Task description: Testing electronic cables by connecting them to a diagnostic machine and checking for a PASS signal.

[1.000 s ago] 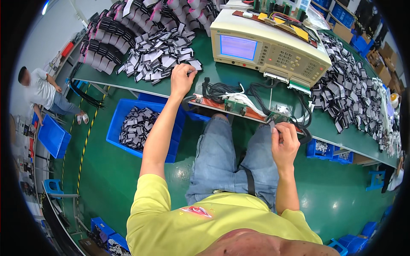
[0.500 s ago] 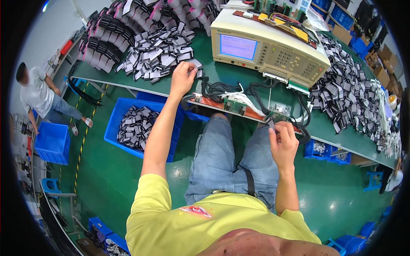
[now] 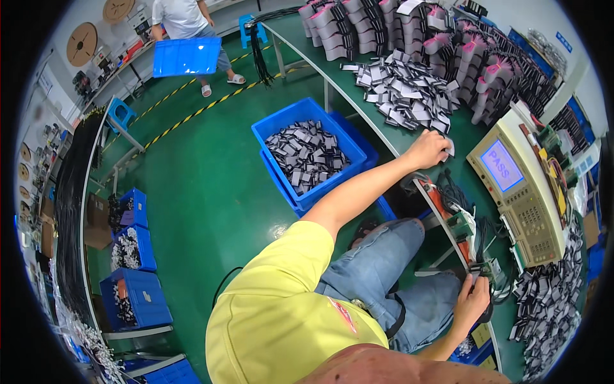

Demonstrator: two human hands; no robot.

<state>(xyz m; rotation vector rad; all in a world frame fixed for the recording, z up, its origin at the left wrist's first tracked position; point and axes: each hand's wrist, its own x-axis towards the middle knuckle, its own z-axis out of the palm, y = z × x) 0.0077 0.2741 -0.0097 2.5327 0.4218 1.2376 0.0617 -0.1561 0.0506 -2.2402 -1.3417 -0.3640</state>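
Observation:
My left hand (image 3: 430,151) is closed in a pinch on a short flat ribbon cable (image 3: 450,148), light grey, over the bench near a heap of similar cables (image 3: 403,89). Lower on the bench edge, the fingers of my right hand (image 3: 472,298) are pinched at a small grey-and-black ribbon cable (image 3: 474,275). It meets the end of a test fixture (image 3: 459,225) with green boards and orange strips; whether it is plugged in cannot be made out. Black and white wires run from the fixture to a beige tester (image 3: 529,198) with a lit screen.
Below the bench, a blue bin (image 3: 261,132) holds many ribbon cables. Bundled cables (image 3: 364,32) stand behind the heap; another heap (image 3: 550,301) lies beyond the tester. A person (image 3: 182,18) holds a blue crate (image 3: 187,57) at the far left. Blue bins (image 3: 148,301) line the left rack.
The view has swung left. My left hand stays pinched by the heap and my right hand at the fixture. The tester's screen now shows large lettering. The other person has lifted the blue crate.

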